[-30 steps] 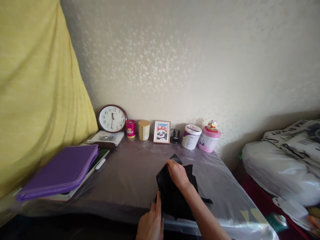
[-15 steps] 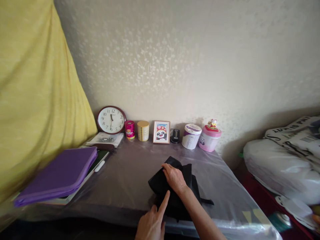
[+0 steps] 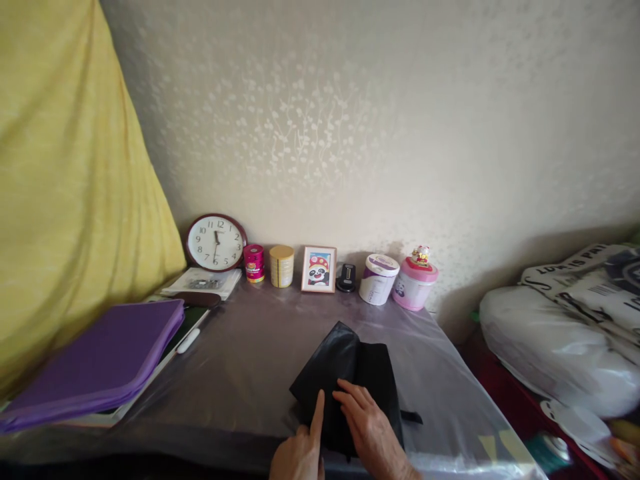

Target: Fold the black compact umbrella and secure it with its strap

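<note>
A black folded cloth item (image 3: 334, 357), possibly a bag, lies at the front of the table (image 3: 240, 373). Its left part forms a smooth pointed flap, and a short black strap (image 3: 412, 417) sticks out at the right. My left hand (image 3: 299, 452) is at its near left edge, the index finger stretched out onto the cloth; its other fingers are partly hidden. My right hand (image 3: 369, 425) rests on the middle of the cloth with its fingers stretched out. Neither hand is closed round anything that I can see.
Along the wall stand a clock (image 3: 216, 243), a pink tin (image 3: 254, 263), a yellow-lidded canister (image 3: 282, 267), a picture frame (image 3: 319, 269), a small black object (image 3: 346, 277) and two tubs (image 3: 379, 280). A purple folder (image 3: 100, 360) lies left. White bags (image 3: 545, 340) are piled right.
My right hand has drawn back towards me from the top of the black cloth, its fingers now straighter. The cloth's upper flap looks flatter. The view has shifted slightly.
</note>
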A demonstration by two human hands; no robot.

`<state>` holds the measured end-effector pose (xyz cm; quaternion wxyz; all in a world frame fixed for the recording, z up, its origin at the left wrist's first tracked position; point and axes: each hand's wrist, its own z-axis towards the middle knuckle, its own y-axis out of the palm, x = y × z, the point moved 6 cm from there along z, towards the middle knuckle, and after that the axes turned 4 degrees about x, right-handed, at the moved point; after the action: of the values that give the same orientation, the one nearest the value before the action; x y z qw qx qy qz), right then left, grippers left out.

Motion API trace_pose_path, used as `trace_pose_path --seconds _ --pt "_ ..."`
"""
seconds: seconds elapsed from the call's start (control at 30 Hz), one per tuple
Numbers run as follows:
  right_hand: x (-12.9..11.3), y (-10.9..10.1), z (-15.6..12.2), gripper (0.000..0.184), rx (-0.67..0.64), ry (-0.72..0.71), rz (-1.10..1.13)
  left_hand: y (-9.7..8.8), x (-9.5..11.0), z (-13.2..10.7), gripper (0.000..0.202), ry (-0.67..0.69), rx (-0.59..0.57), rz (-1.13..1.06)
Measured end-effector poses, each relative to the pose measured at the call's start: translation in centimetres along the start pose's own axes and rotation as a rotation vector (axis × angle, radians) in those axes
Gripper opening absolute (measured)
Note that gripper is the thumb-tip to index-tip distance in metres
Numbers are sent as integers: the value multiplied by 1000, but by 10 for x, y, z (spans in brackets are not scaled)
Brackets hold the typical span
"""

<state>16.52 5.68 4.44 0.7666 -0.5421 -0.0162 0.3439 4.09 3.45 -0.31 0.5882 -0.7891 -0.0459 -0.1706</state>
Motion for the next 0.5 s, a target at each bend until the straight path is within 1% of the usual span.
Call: trace_pose_path --seconds 0.17,0.33,0.43,0.5 --pt "0 18 21 36 -38 -44 -93 10 -4 8 87 -48 -39 -38" --pt "1 25 54 32 -101 -103 -98 18 -7 14 82 -78 -55 -81" --pt "7 31 74 30 -156 -144 -95 19 -7 16 79 -100 -67 -72" --pt "13 35 86 30 -190 -154 -106 18 -6 16 81 -94 -84 -68"
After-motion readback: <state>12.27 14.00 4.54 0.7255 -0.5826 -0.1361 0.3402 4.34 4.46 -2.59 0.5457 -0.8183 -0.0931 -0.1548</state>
